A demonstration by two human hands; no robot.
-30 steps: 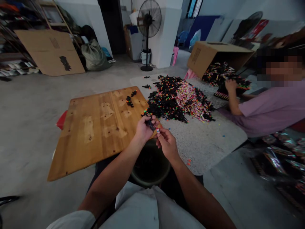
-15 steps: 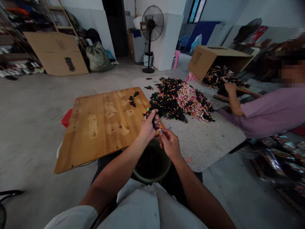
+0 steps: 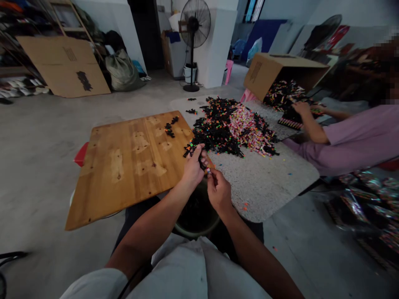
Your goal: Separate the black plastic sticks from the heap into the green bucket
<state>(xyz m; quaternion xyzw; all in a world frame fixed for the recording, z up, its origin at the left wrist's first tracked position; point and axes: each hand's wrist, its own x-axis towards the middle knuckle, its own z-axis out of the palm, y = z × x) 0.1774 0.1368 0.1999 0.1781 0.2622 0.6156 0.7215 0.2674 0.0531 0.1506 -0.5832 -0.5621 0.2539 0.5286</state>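
My left hand (image 3: pixel 195 167) is closed around a small black piece (image 3: pixel 202 164) above the near right corner of the wooden board (image 3: pixel 124 166). Just right of it, my right hand (image 3: pixel 219 187) pinches a small pink-and-white piece (image 3: pixel 208 170) against the end of the black one. Both hands are over the rim of a green bucket (image 3: pixel 193 234) between my legs. Behind them lies a big heap of black pieces (image 3: pixel 215 133) with orange and green tips, mixed with pink-and-white pieces (image 3: pixel 246 124), on the speckled grey table (image 3: pixel 264 182).
A few black pieces (image 3: pixel 170 129) lie on the board's far part. At the right, a person in a purple shirt (image 3: pixel 358 128) handles pieces beside a tipped cardboard box (image 3: pixel 262 77). A standing fan (image 3: pixel 193 25) is at the back; packed bags (image 3: pixel 358 207) lie lower right.
The view has shifted slightly, so the board and background sit further left and a bit higher. My hands keep nearly the same hold, with the right hand turned slightly more upright.
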